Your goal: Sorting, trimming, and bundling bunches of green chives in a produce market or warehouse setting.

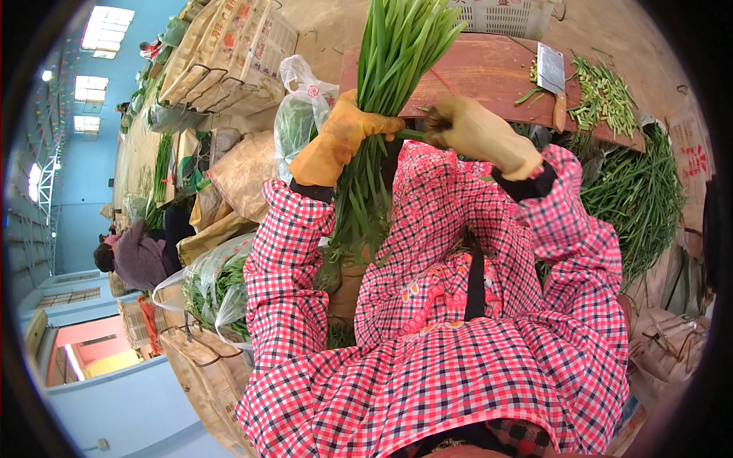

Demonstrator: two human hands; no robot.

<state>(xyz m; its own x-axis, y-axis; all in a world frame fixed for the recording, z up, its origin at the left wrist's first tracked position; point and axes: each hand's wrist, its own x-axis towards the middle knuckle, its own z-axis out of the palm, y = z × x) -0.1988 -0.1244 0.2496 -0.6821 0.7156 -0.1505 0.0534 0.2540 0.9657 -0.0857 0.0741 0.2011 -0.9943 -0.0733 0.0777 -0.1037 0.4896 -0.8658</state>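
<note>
My left hand, in an orange rubber glove, is closed around a thick bundle of garlic chives. The bundle stands out above the fist, and its lower leaves hang down beside my left knee. My right hand, in a paler, soiled glove, has its fingers curled on a green leaf that stretches across to the bundle. Both hands are in front of the near edge of a reddish wooden board. On the board's right lie a cleaver with a wooden handle and a heap of chopped stem ends.
A loose pile of chives is at my right. To the left are a tied clear plastic bag of greens, an open bag of chives and stacked wire-handled baskets. Another person bends over farther left. A white crate stands beyond the board.
</note>
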